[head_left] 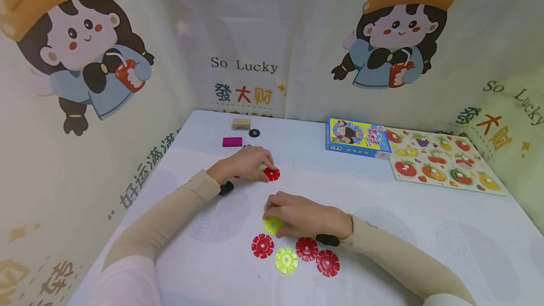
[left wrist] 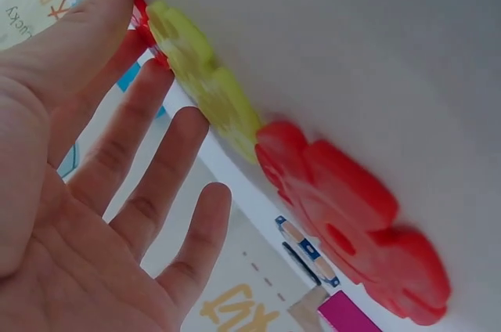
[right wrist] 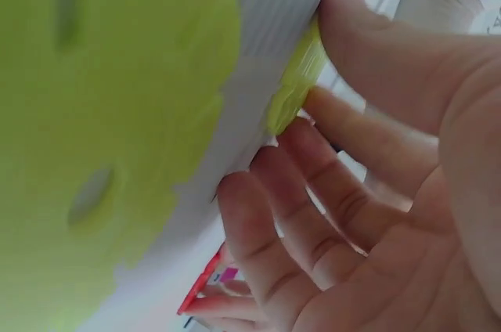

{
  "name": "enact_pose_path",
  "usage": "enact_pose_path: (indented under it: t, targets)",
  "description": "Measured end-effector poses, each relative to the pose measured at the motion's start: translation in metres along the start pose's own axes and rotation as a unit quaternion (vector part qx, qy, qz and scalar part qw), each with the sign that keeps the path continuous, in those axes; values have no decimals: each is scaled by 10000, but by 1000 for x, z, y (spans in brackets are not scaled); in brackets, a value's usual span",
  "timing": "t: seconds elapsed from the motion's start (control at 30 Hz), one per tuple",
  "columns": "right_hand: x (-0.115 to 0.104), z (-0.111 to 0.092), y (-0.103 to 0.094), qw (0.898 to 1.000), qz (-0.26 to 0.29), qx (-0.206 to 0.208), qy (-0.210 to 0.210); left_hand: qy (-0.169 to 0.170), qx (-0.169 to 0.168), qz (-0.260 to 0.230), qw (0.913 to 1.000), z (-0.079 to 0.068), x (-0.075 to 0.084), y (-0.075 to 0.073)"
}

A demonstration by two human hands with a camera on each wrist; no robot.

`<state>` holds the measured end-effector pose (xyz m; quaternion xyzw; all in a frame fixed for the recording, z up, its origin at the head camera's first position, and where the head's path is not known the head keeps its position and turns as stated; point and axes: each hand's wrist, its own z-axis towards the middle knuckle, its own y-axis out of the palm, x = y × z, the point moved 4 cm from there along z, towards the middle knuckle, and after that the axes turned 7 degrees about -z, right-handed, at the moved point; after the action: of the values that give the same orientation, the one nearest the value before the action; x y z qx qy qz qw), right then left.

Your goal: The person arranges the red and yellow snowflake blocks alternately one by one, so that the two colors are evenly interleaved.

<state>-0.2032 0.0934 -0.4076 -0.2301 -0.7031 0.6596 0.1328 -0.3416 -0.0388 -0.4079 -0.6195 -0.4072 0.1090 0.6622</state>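
My left hand (head_left: 250,160) is over the back left of the table, thumb and index finger pinching a red notched plastic disc (head_left: 272,174) at its edge. In the left wrist view a yellow notched disc (left wrist: 205,81) and another red disc (left wrist: 352,218) line up beside it, flat on the table. Nearer the front, my right hand (head_left: 303,214) pinches a yellow notched disc (head_left: 272,225) between thumb and fingers. Just in front of that hand lie red discs (head_left: 262,246) and a yellow disc (head_left: 286,260), which looms close in the right wrist view.
Behind my left hand are a magenta block (head_left: 232,142), a wooden arch block (head_left: 241,123) and a black round chip (head_left: 254,133). A blue and yellow box (head_left: 358,138) stands at the back right, against a fruit puzzle board (head_left: 446,160). Printed cloth hangs around the table.
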Motion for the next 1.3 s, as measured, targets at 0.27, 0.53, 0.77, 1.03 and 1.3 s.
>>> enact_pose_path:
  t: [0.27,0.53,0.77,1.03,1.3]
  targets:
    - [-6,-4,-3,9981,-582,133,141,90,40,149,9998,1,-1,0]
    - [-3,-7,-9,9974,-640,339,24,174,113,161,9997,0,-1,0]
    - [51,-10,-30,9899,3,1051,956,259,86,280,9992,2,-2,4]
    - [109,8,-20,9802,331,1065,1636,216,61,258,9994,2,-3,4]
    - [106,14,-11,9756,414,985,1917,354,99,154,9992,1,3,1]
